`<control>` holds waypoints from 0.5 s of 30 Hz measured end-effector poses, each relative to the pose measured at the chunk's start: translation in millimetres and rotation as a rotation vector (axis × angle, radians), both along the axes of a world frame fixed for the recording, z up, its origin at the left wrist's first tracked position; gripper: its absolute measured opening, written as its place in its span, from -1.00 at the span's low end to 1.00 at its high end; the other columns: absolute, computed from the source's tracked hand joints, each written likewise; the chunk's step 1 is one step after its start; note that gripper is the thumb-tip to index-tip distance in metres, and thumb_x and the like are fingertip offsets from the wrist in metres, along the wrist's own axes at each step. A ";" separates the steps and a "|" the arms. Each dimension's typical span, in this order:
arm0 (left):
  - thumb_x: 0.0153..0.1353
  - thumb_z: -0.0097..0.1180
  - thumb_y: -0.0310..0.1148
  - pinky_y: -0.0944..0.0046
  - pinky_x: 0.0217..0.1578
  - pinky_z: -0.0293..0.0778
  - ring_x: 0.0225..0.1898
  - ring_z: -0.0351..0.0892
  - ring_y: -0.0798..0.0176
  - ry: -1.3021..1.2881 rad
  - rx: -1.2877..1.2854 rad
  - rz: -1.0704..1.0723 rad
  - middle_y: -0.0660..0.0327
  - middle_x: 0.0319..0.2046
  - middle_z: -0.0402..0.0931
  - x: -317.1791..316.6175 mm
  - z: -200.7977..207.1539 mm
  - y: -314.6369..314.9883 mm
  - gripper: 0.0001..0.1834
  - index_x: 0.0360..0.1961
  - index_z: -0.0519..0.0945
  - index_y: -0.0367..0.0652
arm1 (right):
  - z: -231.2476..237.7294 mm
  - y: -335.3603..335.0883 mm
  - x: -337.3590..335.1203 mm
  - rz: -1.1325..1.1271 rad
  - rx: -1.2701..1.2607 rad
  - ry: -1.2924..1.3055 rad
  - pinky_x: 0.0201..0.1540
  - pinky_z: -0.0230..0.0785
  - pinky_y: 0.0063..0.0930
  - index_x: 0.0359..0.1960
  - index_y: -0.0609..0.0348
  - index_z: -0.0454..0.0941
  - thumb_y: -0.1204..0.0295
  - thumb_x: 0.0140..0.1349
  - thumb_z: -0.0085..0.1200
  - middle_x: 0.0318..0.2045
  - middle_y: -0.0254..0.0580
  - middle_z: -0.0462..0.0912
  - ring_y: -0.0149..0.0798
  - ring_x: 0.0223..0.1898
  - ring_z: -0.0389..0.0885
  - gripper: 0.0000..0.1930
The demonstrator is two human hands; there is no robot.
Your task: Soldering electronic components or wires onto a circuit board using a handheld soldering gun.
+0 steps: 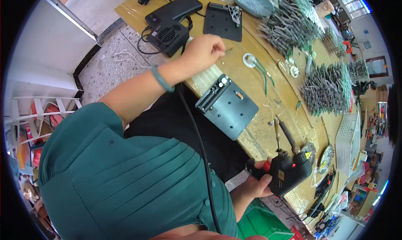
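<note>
My right hand [256, 187] grips a black soldering gun [287, 173] with a red trigger; its metal tip [277, 131] points away from me over the table. My left hand [205, 51], with a green band on the wrist, is raised above the table's near edge. Its fingers are pinched together, and what they hold, if anything, is too small to make out. Between my hands lies a dark plastic housing [234, 116] with small posts and a little copper-coloured part on it. Beyond it is a white round piece [248, 60] with green wires.
A black fan device [168, 35] with cables and another dark housing [213, 26] lie at the far left. A blue-grey tray [252, 3] holds clear bits. Green circuit boards [326, 89] stand in bunches at the back right. A black cable [194, 127] hangs across my front.
</note>
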State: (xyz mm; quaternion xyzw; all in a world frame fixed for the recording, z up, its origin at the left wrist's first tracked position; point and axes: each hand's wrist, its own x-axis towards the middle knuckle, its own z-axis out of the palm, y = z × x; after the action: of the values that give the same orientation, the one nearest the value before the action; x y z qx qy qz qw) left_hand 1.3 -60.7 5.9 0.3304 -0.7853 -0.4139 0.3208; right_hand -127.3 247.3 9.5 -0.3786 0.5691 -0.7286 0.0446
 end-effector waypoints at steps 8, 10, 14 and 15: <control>0.00 0.18 -0.49 0.33 -0.47 0.42 -0.52 0.54 0.29 -0.049 -0.168 0.087 0.13 -0.54 0.57 1.3 -4.5 -11.3 -0.89 -0.43 0.56 -0.30 | 0.0 5.1 -5.5 0.012 -0.011 0.021 -0.52 0.43 -0.51 -0.01 0.40 0.35 0.21 0.16 0.11 -0.29 0.09 0.57 -0.24 -0.48 0.52 -0.49; 0.00 0.18 -0.49 0.31 -0.46 0.42 -0.52 0.54 0.28 0.120 -0.181 0.076 0.14 -0.54 0.57 -4.2 48.1 -1.4 -0.90 -0.44 0.56 -0.30 | -1.5 -1.7 -3.6 -0.021 -0.004 -0.019 -0.51 0.41 -0.50 -0.05 0.42 0.37 0.20 0.16 0.10 -0.29 0.10 0.57 -0.25 -0.48 0.52 -0.50; -0.01 0.16 -0.50 0.29 -0.45 0.43 -0.50 0.54 0.20 -0.013 -0.198 0.093 0.12 -0.55 0.55 2.7 2.3 -0.5 -0.93 -0.47 0.55 -0.27 | 5.0 5.8 3.3 0.009 -0.065 0.001 -0.48 0.41 -0.47 -0.05 0.40 0.37 0.22 0.18 0.08 -0.28 0.12 0.57 -0.24 -0.50 0.50 -0.53; 0.01 0.15 -0.50 0.33 -0.46 0.41 -0.50 0.53 0.28 -0.059 -0.185 0.090 0.16 -0.53 0.54 -0.3 -5.0 -6.1 -0.93 -0.45 0.55 -0.27 | 6.9 2.2 -1.1 0.010 -0.080 0.018 -0.48 0.41 -0.47 -0.05 0.40 0.37 0.22 0.18 0.08 -0.28 0.12 0.57 -0.24 -0.50 0.50 -0.53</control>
State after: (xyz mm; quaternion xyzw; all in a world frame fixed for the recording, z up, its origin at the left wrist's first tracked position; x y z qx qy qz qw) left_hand 1.0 -66.7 0.9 0.3461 -0.8136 -0.3149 0.3450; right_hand -128.4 249.5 16.4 -0.3894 0.5380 -0.7470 0.0281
